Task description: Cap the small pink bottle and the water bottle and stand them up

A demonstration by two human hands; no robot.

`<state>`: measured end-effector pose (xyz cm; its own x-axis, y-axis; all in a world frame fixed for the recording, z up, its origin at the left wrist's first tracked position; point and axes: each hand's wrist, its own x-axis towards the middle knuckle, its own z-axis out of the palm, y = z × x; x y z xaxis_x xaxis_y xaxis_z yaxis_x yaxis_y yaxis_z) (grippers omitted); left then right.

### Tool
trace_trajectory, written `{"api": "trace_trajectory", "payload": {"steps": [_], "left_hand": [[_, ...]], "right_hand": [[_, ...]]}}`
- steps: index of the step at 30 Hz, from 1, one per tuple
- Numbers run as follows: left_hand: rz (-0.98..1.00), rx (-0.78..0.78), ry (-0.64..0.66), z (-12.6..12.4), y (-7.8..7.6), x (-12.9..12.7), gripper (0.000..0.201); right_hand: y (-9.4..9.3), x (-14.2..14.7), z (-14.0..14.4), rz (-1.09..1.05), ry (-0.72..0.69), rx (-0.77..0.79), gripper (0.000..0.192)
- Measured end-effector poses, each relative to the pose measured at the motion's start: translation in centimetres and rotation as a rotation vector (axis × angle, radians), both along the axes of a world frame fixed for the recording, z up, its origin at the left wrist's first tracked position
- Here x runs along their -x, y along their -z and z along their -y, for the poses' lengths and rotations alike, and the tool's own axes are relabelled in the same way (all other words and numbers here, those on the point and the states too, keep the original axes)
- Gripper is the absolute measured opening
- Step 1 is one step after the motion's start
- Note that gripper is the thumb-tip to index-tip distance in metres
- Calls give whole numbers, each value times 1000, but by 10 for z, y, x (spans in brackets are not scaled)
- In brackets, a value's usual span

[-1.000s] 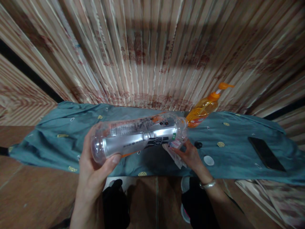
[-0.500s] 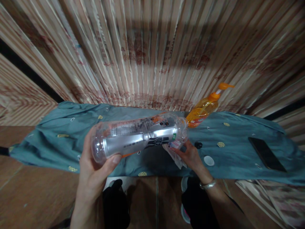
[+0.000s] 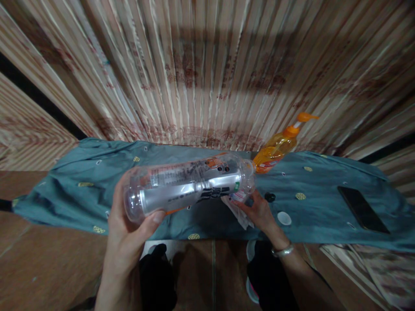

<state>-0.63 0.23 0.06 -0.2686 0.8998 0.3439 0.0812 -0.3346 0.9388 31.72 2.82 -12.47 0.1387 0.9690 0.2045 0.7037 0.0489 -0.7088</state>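
Note:
A large clear plastic bottle with a silver label lies nearly level above the cloth, its neck pointing right. My left hand is closed round its base end, thumb on the near side. Under the neck end, my right hand is closed on a thin white tissue that hangs below the bottle. Part of the right fingers and of the tissue is hidden behind the bottle, so whether they touch it I cannot tell. Just beyond the neck stands an orange pump bottle, partly filled with yellow-orange liquid.
A green patterned cloth covers the narrow table. To the right of my right hand lie a small black cap, a round white lid and a dark phone. A pleated curtain hangs behind the table.

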Motion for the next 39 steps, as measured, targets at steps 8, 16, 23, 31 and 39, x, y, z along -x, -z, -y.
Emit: {"api": "trace_trajectory", "payload": {"steps": [8,16,23,31,39], "left_hand": [[-10,13,2,1,1,1,84],[12,1,7,0,1,0,83],[30,24,5,1,0,0,84],[12,22,7,0,2,0,83],[-5,35,-3,0,2,1,86]], "right_hand": [[-1,-1,-1,-19,-7,-7,59],[0,0,-1,-64,-8,-10,61],[-1,2,-1,-68,1,-5,62],[-4,2,0,-80,0,28,60],[-6,3,0,-100,-4,26,59]]}}
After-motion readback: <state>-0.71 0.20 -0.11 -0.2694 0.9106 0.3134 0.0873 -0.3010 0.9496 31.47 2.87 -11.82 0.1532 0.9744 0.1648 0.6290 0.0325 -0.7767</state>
